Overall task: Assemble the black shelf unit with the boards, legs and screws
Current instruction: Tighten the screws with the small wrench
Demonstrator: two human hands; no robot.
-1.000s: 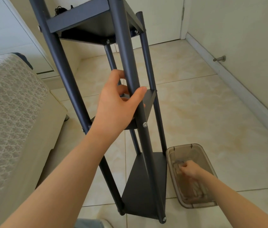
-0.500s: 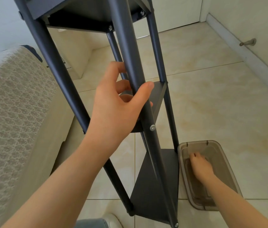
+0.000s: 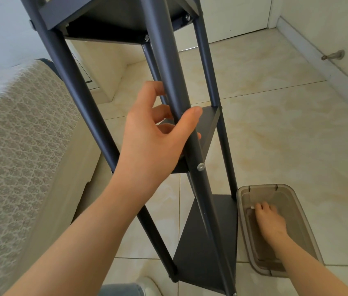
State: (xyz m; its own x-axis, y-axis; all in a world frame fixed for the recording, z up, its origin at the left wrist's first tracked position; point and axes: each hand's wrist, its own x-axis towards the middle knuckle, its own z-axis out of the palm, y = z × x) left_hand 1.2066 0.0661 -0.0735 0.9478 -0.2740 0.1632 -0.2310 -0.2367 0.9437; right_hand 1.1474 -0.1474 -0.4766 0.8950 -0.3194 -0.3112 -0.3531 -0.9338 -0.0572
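Sliding farther into the bin (image 3: 292, 190) at right, the right hand (image 3: 270, 221) is groping, fingers together, grip unclear. The black shelf unit (image 3: 207, 242) is standing on the near tiles, with the left hand (image 3: 154, 142) clamping curled fingers round its near leg (image 3: 164, 50). Leaning sideways is probably risking tipping it.

The tall black metal shelf unit (image 3: 198, 259) is cut off by the upper edge. The fingers (image 3: 162, 113) of the left hand (image 3: 151, 144) pass behind the front round black leg (image 3: 168, 67), their tips hidden. In the brown see-through plastic box (image 3: 265, 186) the right hand (image 3: 271, 225) covers the bottom; whether it holds something is impossible to tell. The pale shoe (image 3: 149, 286) is cut by the lower edge.
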